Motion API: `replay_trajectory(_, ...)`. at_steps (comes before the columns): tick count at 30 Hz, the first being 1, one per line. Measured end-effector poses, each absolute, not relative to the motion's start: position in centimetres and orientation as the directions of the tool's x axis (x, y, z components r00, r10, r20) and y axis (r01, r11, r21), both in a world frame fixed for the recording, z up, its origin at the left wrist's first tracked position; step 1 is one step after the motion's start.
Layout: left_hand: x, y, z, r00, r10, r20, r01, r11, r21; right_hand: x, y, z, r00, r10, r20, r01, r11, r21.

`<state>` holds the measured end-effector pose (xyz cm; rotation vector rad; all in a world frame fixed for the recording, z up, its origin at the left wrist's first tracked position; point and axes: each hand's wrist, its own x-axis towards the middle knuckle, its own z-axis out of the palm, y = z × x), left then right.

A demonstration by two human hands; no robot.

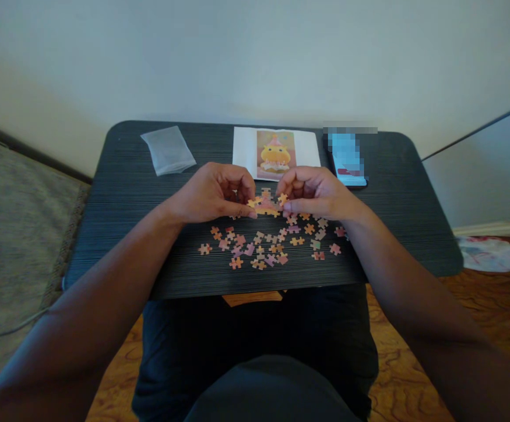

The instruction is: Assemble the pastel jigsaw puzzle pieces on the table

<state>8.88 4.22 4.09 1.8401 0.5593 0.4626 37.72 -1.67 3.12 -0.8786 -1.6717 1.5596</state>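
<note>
My left hand (213, 192) and my right hand (314, 192) meet over the middle of a dark table (127, 193). Between their fingertips they pinch a small joined cluster of orange and pink puzzle pieces (267, 205), held just above the tabletop. Several loose puzzle pieces (268, 243) in orange, pink and purple lie scattered on the table right in front of my hands. Behind the hands lies a white sheet with a printed picture of a yellow cartoon figure (275, 153).
A clear plastic bag (167, 150) lies at the back left of the table. A phone with a blurred blue screen (347, 159) rests at the back right. A wall stands behind the table. Wooden floor and a white object (492, 254) are to the right.
</note>
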Motion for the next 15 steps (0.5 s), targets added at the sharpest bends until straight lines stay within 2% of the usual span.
replay_trajectory(8, 9.5, 3.5, 4.0, 0.771, 0.629, 0.094, 0.114, -0.282, 0.953, 37.6, -2.0, 3.5, -0.627, 0.771, -0.108, -0.164, -0.266, -0.950)
replay_trajectory(11, 9.8, 3.2, 4.1, 0.770, 0.625, 0.127, 0.106, -0.322, 0.941, 37.2, -2.0, 3.6, -0.601, 0.792, -0.108, -0.126, -0.228, -0.965)
replay_trajectory(15, 10.1, 2.8, 4.2, 0.751, 0.639, 0.167, 0.080, -0.339, 0.937, 36.5, -1.9, 3.5, -0.560, 0.828, -0.029, -0.015, -0.045, -0.999)
